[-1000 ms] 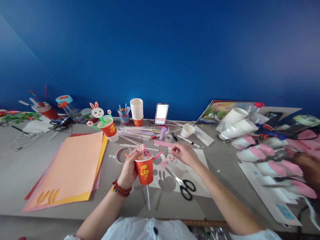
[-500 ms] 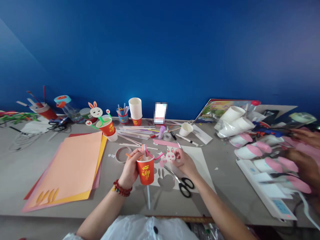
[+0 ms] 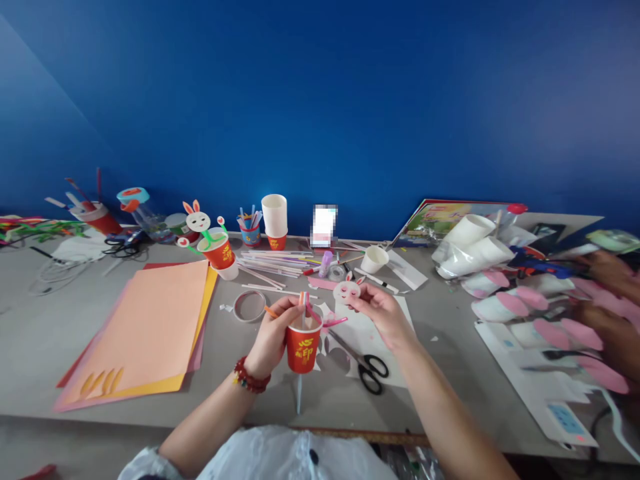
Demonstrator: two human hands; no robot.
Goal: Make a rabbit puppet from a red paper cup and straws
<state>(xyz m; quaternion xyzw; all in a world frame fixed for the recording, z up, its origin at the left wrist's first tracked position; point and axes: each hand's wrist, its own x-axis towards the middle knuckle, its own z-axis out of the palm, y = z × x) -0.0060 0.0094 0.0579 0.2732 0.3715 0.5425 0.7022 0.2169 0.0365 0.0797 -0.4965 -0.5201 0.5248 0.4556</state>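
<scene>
My left hand (image 3: 274, 331) grips a red paper cup (image 3: 303, 350) with yellow characters, its fingers at the rim by the pipe cleaners (image 3: 305, 300) that stick up from inside. A pale straw (image 3: 299, 395) runs down out of the cup's bottom. Between the fingers of my right hand (image 3: 384, 312) is a white paper rabbit face (image 3: 346, 291) with pink ears and cheeks, held above and right of the cup. Scissors (image 3: 370, 370) with black handles lie under it on a white paper sheet (image 3: 395, 333) with cut-outs.
A finished-looking rabbit cup (image 3: 216, 252) stands at the back left, behind stacked coloured paper (image 3: 150, 320). A tape roll (image 3: 250, 307), straws (image 3: 275, 262) and a white cup (image 3: 375, 259) lie around the middle. Another person's hand (image 3: 610, 333) is at the right, near a power strip (image 3: 540, 387).
My right hand has lifted the rabbit face off the sheet, up and slightly right. My left hand still holds the cup, now a little further right in view.
</scene>
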